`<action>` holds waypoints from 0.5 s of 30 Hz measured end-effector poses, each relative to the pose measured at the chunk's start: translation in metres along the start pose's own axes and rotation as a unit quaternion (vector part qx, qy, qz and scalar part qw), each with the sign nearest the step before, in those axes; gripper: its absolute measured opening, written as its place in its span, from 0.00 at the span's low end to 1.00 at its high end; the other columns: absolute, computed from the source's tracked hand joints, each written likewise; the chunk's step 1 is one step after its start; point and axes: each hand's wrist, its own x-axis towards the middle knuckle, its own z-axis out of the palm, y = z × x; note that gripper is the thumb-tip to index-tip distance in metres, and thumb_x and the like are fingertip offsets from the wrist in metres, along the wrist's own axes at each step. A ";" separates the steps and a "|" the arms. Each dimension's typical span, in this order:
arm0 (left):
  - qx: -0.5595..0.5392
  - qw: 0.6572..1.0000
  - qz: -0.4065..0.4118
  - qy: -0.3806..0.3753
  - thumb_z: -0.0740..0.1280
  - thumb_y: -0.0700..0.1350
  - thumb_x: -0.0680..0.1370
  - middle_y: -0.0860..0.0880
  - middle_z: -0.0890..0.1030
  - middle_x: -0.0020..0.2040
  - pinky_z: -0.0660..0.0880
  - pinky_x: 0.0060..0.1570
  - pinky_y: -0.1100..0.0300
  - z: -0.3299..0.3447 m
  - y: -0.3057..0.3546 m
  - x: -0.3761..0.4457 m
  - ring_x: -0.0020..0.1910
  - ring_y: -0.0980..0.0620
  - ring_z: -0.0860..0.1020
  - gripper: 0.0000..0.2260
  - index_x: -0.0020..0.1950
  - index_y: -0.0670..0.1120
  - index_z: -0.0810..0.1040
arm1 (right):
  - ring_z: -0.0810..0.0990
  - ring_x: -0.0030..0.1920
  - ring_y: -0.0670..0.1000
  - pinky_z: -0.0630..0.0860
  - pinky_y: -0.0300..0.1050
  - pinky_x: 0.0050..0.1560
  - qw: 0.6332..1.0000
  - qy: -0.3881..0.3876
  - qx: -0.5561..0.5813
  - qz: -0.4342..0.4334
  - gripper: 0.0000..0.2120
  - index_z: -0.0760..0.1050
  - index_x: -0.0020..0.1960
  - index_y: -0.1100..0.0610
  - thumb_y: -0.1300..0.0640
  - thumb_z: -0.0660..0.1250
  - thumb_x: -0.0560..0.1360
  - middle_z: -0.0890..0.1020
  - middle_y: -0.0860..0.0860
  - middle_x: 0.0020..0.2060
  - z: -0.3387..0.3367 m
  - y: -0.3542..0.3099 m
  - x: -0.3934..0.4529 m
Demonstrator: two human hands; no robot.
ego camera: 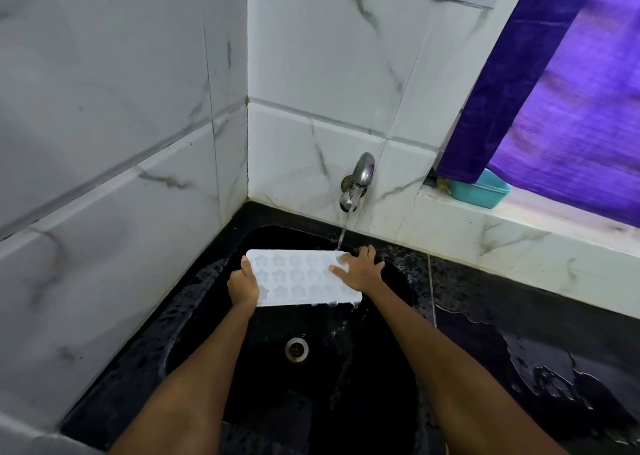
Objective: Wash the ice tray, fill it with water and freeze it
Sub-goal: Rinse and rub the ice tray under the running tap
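Ice tray [301,278], white w/ star-shaped cells in rows, is held over the far part of the black sink [194,330], cells up, just below the tap [358,181]. Its left end is gripped by the left hand [243,286], thumb hooked over the rim. The right end is steadied by the right hand [362,269], fingers laid fairly straight across the top near the far right corner, not curled round it as far as can be seen. The water stream [343,233] lands at that far right corner, prob. so it runs across the cells; drips are seen off the near right corner. Tray looks flexible, matte, w/ rounded corners, likely silicone or soft plastic.

Sink is glossy, wet, beaded w/ drops; a round metal drain [296,349] sits nearer. Tap is chrome, short, set in marble-look tiles [121,108]. At far right, a teal tub [483,191] is half hidden by a purple curtain [554,91]. Judged: rinsing or filling stage, freezing not yet reached.
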 end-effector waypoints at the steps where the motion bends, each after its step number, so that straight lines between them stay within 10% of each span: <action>1: -0.008 1.000 -0.008 0.004 0.51 0.48 0.84 0.28 0.77 0.56 0.72 0.55 0.47 0.001 -0.001 0.000 0.57 0.33 0.76 0.26 0.56 0.26 0.76 | 0.44 0.75 0.62 0.50 0.69 0.70 1.000 -0.011 0.013 -0.001 0.28 0.65 0.71 0.48 0.36 0.57 0.75 0.54 0.60 0.73 0.002 -0.003 0.000; 6: -0.031 0.999 -0.008 0.018 0.51 0.48 0.84 0.29 0.79 0.49 0.72 0.52 0.47 -0.004 -0.009 0.006 0.50 0.34 0.78 0.26 0.50 0.28 0.78 | 0.69 0.65 0.61 0.69 0.50 0.56 0.983 0.012 0.180 -0.023 0.16 0.67 0.59 0.51 0.46 0.65 0.75 0.73 0.59 0.62 0.005 -0.001 -0.001; 11: -0.045 0.999 0.027 -0.003 0.57 0.51 0.83 0.47 0.66 0.26 0.65 0.39 0.56 -0.002 -0.023 0.010 0.26 0.52 0.65 0.27 0.25 0.43 0.61 | 0.76 0.59 0.61 0.75 0.52 0.54 0.953 -0.001 0.300 0.052 0.29 0.62 0.67 0.61 0.64 0.71 0.70 0.76 0.61 0.58 0.009 0.009 -0.007; 15: 0.036 0.990 0.076 -0.116 0.69 0.50 0.76 0.42 0.78 0.34 0.70 0.41 0.58 0.002 -0.035 0.013 0.37 0.48 0.76 0.16 0.35 0.40 0.77 | 0.81 0.49 0.60 0.79 0.58 0.50 0.948 0.074 0.297 0.081 0.12 0.72 0.35 0.57 0.69 0.74 0.64 0.81 0.63 0.47 0.030 0.032 -0.012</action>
